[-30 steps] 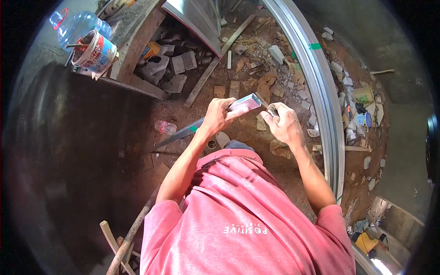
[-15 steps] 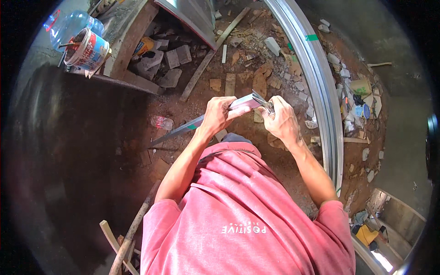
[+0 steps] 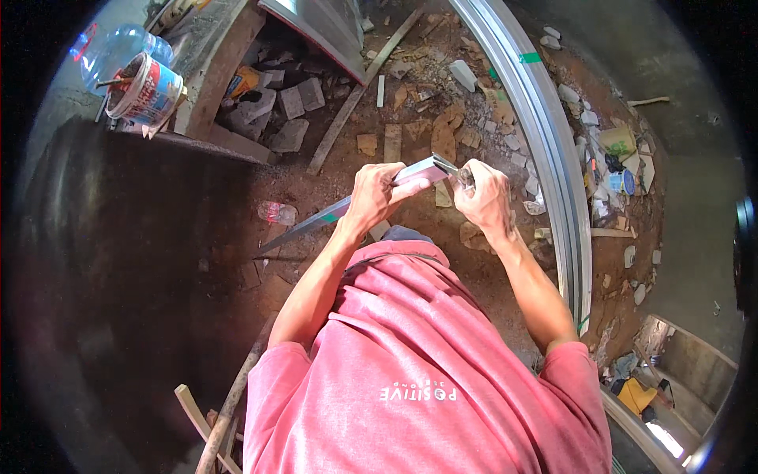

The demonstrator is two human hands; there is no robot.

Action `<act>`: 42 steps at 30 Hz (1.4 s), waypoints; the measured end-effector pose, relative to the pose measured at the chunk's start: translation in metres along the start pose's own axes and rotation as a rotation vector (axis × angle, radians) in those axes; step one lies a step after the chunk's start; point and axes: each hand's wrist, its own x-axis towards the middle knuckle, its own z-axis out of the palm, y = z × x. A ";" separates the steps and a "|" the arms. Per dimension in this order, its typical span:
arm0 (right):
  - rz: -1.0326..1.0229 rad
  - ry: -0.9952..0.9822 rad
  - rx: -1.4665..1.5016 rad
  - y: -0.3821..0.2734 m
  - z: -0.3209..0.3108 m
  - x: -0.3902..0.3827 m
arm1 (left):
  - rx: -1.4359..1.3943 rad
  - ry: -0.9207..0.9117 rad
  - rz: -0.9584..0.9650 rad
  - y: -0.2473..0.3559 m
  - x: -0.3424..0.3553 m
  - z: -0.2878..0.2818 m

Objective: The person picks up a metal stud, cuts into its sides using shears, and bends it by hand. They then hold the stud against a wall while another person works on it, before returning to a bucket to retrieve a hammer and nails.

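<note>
My left hand grips a long metal channel near its upper end. The channel slants down to the lower left and has green tape on it. My right hand is closed on a dark hand tool, apparently metal snips, at the channel's upper end; the blades are too small to see clearly there.
A bundle of metal profiles arcs along the right. A concrete ledge at upper left bears a bucket and a water jug. Rubble and a plastic bottle lie on the dirt floor. Poles lean at lower left.
The tool blade stood clear of the channel's end a second ago, showed spread at it half a second ago, and is now less visible there. The view has shifted slightly.
</note>
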 end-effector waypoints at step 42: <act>-0.093 -0.056 0.204 -0.032 -0.019 0.007 | 0.004 0.055 -0.093 0.011 -0.002 -0.024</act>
